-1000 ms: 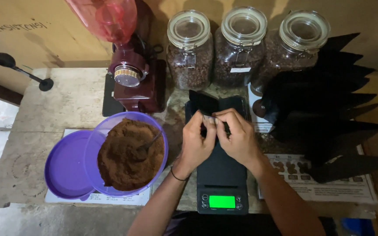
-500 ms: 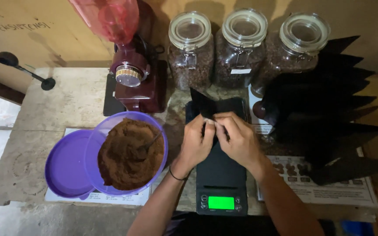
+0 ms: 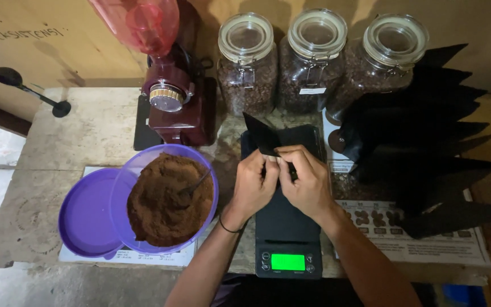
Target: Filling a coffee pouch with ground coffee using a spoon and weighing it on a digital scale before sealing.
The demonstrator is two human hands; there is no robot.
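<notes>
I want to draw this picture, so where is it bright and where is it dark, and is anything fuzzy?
In the head view, the green screen on the scale glows brightest; the jar lids catch pale glare; the stack of black bags sinks into shadow, so its edges are hard to tell apart; the left hand and right hand look sharp, holding a black bag.

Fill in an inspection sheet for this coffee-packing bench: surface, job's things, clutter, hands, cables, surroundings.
Surface: worn wooden bench, stained.
Job's things: black pouch held over a digital scale with its green display lit; purple bowl of ground coffee with a spoon in it.
Clutter: purple lid, stack of black pouches, printed sheets.
Hands: left hand and right hand both pinch the pouch's mouth.
Cables: nothing seen.
Surroundings: dark red grinder, three glass jars of beans, wooden wall.
</notes>
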